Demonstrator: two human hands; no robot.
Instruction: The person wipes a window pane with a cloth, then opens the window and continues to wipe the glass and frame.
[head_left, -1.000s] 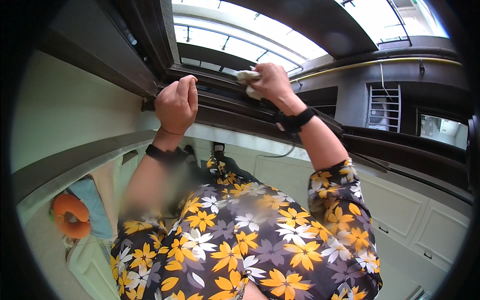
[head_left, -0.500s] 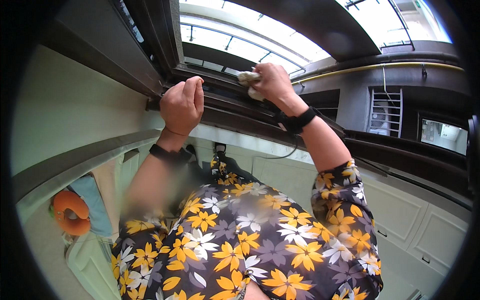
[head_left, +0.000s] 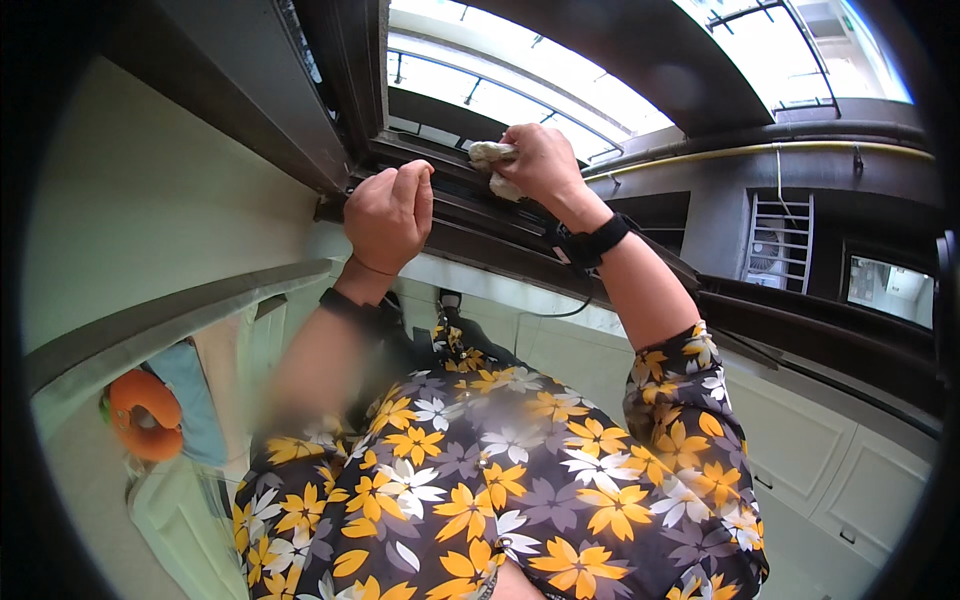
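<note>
My right hand (head_left: 543, 163) is closed around a crumpled off-white cloth (head_left: 492, 157), which sits against the dark window frame (head_left: 455, 180). Some of the cloth shows below the fingers, and the rest is hidden in the grip. To its left, my left hand (head_left: 388, 220) is curled into a fist in front of the same frame, near its corner, with the thumb on top. The back of the hand hides whatever its fingers may hold. Both forearms wear black wrist straps, and a dark cable (head_left: 560, 314) hangs from the right one.
Outside the opening run a yellow pipe (head_left: 720, 153) and a barred recess (head_left: 781, 243) with a fan unit. White cabinets (head_left: 800, 455) stand at the lower right. A curved dark-edged ledge (head_left: 170, 310) and an orange neck pillow (head_left: 143, 413) lie left.
The view has shifted, so the left hand and window frame appear slightly further right. The right hand keeps the cloth at the frame, and the left fist stays closed.
</note>
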